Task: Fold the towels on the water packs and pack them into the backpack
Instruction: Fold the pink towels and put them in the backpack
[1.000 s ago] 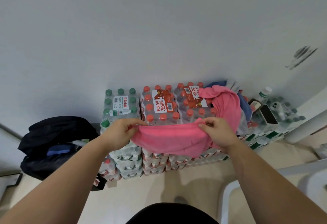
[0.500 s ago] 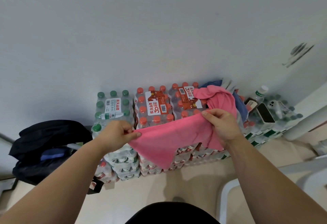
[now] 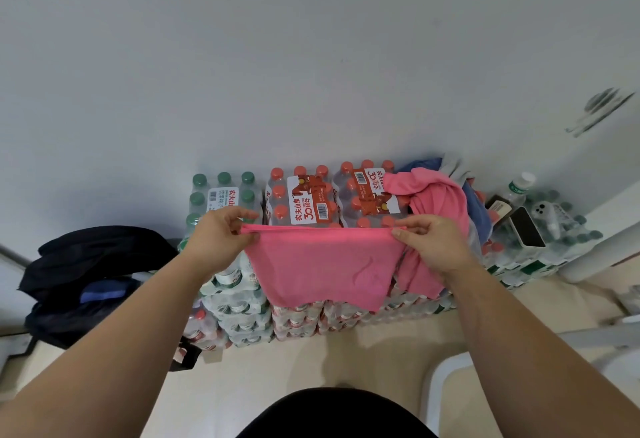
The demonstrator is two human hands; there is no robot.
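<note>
Pink towel (image 3: 322, 264): held up in front of the stacked water packs (image 3: 304, 198), top edge pulled taut and level between the two hands, the body hanging flat with its lower right corner lowest.

Left hand (image 3: 218, 233): thumb and fingers pinched on the towel's upper left corner.

Right hand (image 3: 433, 243): fingertips pinched on the upper right corner. More pink cloth drops below this hand and runs up to a bunch (image 3: 433, 192) lying on top of the packs, to the right.

Blue cloth (image 3: 479, 212) and grey cloth (image 3: 453, 167): heaped behind and beside the pink bunch, on the same packs.

Water packs: shrink-wrapped, stacked against the wall; red caps in the middle, green caps (image 3: 221, 192) on the left, further packs low on the right.

Backpack (image 3: 86, 264): black, slumped on the floor just left of the packs, a blue patch showing at its opening. No towel can be seen inside it.

Loose bottle (image 3: 519, 188) and white box with a dark face (image 3: 526, 233): on the right-hand packs, well apart from the hands.
</note>
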